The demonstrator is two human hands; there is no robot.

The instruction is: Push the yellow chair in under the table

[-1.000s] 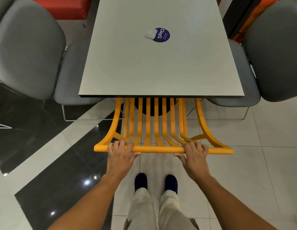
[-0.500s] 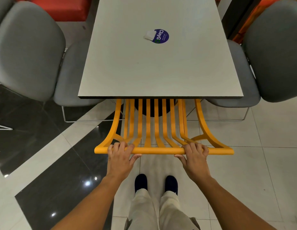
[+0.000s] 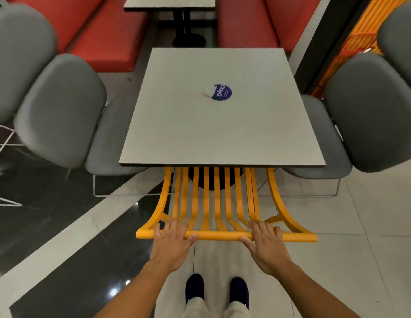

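The yellow chair (image 3: 223, 236) has its slatted back facing me and its seat hidden beneath the grey table (image 3: 223, 138). Only the backrest sticks out past the table's near edge. My left hand (image 3: 172, 244) lies over the left part of the top rail, fingers across it and thumb on the near side. My right hand (image 3: 266, 246) holds the right part of the same rail in the same way. Both hands' fingers look fairly flat on the rail.
Grey padded chairs stand at the table's left (image 3: 62, 106) and right (image 3: 369, 106) sides. A round blue sticker (image 3: 220, 92) is on the tabletop. Red benches (image 3: 108, 37) and another table (image 3: 170, 2) lie beyond. My dark shoes (image 3: 194, 288) stand on the tiled floor behind the chair.
The view has tilted up, showing the red benches and far table. My fingers lie flatter on the rail than before. The chair sits in about the same place under the table.
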